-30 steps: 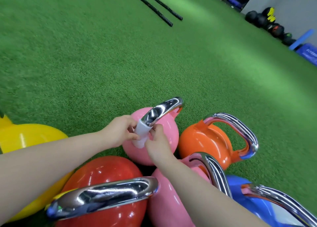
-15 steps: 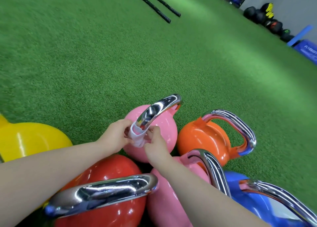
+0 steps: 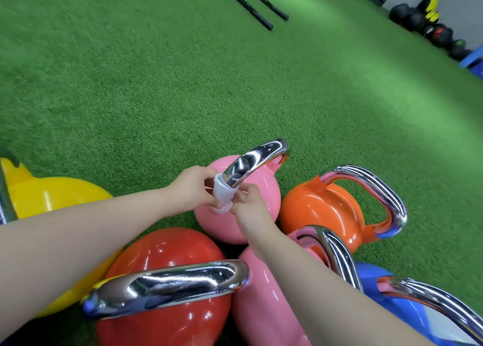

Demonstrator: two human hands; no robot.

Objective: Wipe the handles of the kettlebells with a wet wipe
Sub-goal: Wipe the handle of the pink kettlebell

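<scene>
1. We see a cluster of kettlebells on green turf, and we take the far pink kettlebell as our landmark.
2. Just right of it stands an orange kettlebell; nearer to us, a red kettlebell and a second pink kettlebell crowd against it.
3. Left of the landmark lies a yellow kettlebell; a blue kettlebell sits at the near right.
4. The red one's chrome handle crosses low under our forearms, though it does not hide the hands.
5. Far beyond the landmark lie two black ropes, with dark balls by the wall.
6. The wet wipe is wrapped round the lower left end of the landmark's chrome handle.
7. Our left hand pinches the wipe from the left, fingers curled onto it.
8. Our right hand grips the wipe's lower part from the right, fingers closed on it.
</scene>
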